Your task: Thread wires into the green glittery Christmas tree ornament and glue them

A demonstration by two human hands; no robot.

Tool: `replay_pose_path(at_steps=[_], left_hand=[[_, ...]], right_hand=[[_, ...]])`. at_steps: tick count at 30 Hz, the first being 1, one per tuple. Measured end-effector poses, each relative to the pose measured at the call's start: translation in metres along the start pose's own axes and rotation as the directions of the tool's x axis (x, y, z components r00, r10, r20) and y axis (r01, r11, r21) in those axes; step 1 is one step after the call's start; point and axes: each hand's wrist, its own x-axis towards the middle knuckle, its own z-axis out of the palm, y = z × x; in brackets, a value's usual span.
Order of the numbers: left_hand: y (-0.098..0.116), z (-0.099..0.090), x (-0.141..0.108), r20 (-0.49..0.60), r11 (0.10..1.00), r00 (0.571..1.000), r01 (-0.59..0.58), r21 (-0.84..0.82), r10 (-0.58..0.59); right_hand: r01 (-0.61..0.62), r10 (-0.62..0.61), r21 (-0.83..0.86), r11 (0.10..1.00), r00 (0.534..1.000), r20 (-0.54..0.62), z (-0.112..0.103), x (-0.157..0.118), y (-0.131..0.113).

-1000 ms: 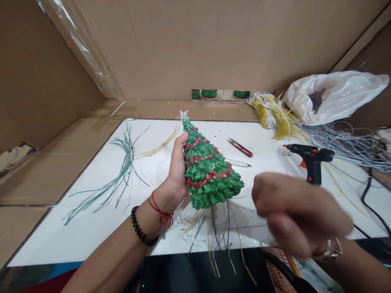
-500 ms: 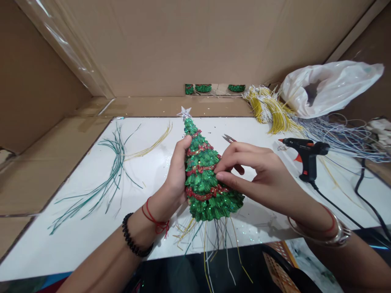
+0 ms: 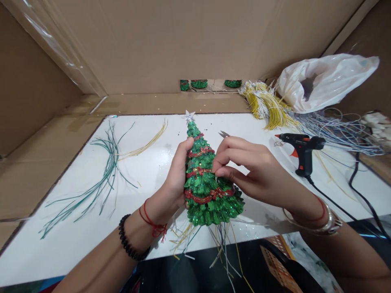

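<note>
A small glittery green Christmas tree (image 3: 201, 207) with red garlands and a pale star (image 3: 190, 115) on top leans upright in front of me. My left hand (image 3: 179, 175) is closed round its left side, thumb along the upper tiers. My right hand (image 3: 241, 160) pinches thumb and fingertips together against the tree's right side, by the middle garland. A tiny pale bit shows under those fingertips; what they hold is too small to name. Yellow, white and green wires (image 3: 225, 244) hang from beneath the tree. Behind my right hand, pointed metal blade tips (image 3: 224, 134) show, the rest hidden.
Green wires (image 3: 106, 175) and yellow wires (image 3: 149, 144) lie on the white board (image 3: 76, 252) at left. A black glue gun (image 3: 304, 150) with its cord is at right. Behind it are yellow wire bundles (image 3: 269, 108), bluish wires (image 3: 332, 130) and a white plastic bag (image 3: 330, 79).
The tree has tipped slightly, and its hanging wires have shifted. My right fingertips have pinched closer together at the tree's side. The whole view has moved slightly.
</note>
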Motion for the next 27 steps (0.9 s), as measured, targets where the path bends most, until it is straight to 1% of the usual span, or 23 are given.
replay_pose_path(at_steps=[3, 8, 11, 14, 19, 27], left_hand=[[-0.0003, 0.0001, -0.0005, -0.039, 0.999, 0.999, 0.033, -0.037, -0.034], [0.0004, 0.0002, -0.0004, -0.056, 0.995, 0.997, 0.048, -0.083, -0.053], [0.0001, -0.0004, -0.0002, -0.077, 0.993, 0.995, 0.052, -0.103, -0.06], [-0.0004, -0.0023, 0.0001, -0.064, 0.99, 0.995, 0.074, -0.117, -0.082], [-0.0003, -0.0054, 0.0023, 0.008, 0.981, 0.993, 0.114, -0.159, -0.114], [-0.0009, -0.0064, 0.0022, -0.055, 0.978, 0.985, 0.156, -0.14, -0.165]], right_hand=[[-0.013, 0.013, 0.011, 1.0, 1.0, 0.026, 0.0004, -0.0003, 0.001], [-0.036, 0.036, 0.028, 0.999, 0.999, -0.015, 0.0022, -0.0006, 0.0029], [-0.041, 0.042, 0.056, 0.998, 0.999, -0.016, 0.0036, -0.0006, 0.0036], [-0.058, 0.061, 0.064, 0.996, 0.997, -0.041, 0.005, -0.0002, 0.0038], [-0.087, 0.092, 0.064, 0.994, 0.993, -0.071, 0.0061, -0.0001, 0.004], [-0.107, 0.11, 0.03, 0.994, 0.989, -0.101, 0.01, 0.0014, 0.007]])
